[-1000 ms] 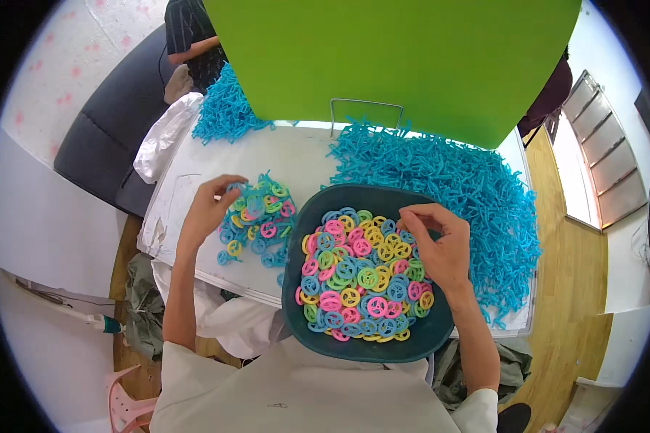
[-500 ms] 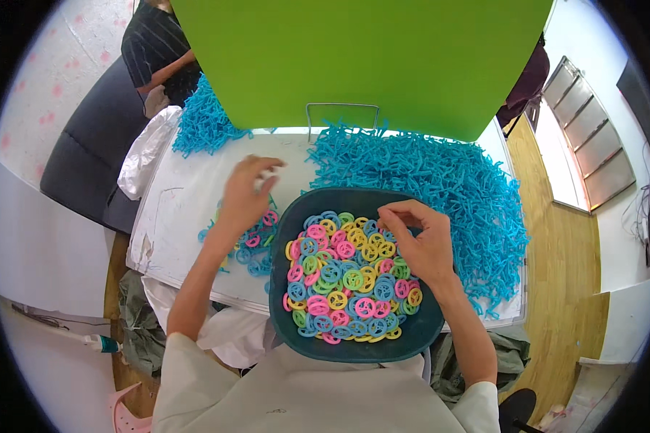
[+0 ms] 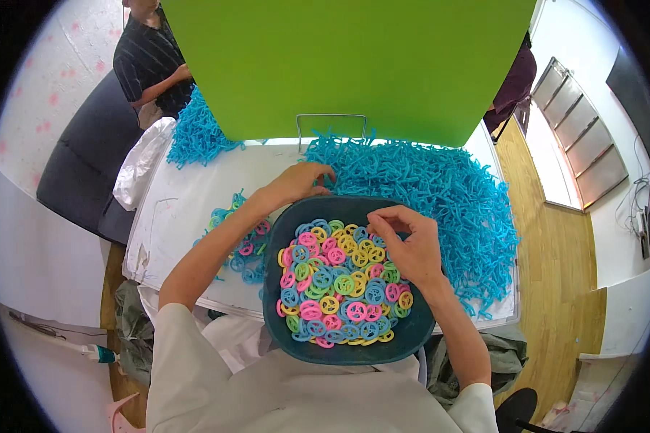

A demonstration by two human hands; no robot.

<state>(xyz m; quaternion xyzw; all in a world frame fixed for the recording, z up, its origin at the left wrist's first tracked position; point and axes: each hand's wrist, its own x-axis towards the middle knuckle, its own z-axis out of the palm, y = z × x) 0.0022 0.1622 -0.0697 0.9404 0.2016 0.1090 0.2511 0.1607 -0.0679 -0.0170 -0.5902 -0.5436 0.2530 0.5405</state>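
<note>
A dark green basin (image 3: pixel 282 328) in front of me holds many small plastic wheel-shaped rings (image 3: pixel 332 281) in pink, yellow, blue and green. My left hand (image 3: pixel 301 182) is just beyond the basin's far rim, at the left edge of a big heap of blue plastic pieces (image 3: pixel 448 195). Its fingers are curved and apart, and I see nothing held in them. Over the right part of the basin, my right hand (image 3: pixel 412 245) has thumb and fingers pinched together above the rings. Whatever is between those fingertips is too small or hidden to make out.
Left of the basin, loose rings and blue pieces (image 3: pixel 245 252) lie on the white table (image 3: pixel 173 216). A green board (image 3: pixel 347 65) stands across the far side, with a metal wire stand (image 3: pixel 331 115) before it. Another person (image 3: pixel 152 65) is at the far left near a smaller blue heap (image 3: pixel 198 130).
My left hand has moved right, from above the white table to the blue heap's edge. My right hand stays pinched over the basin. The view has shifted slightly.
</note>
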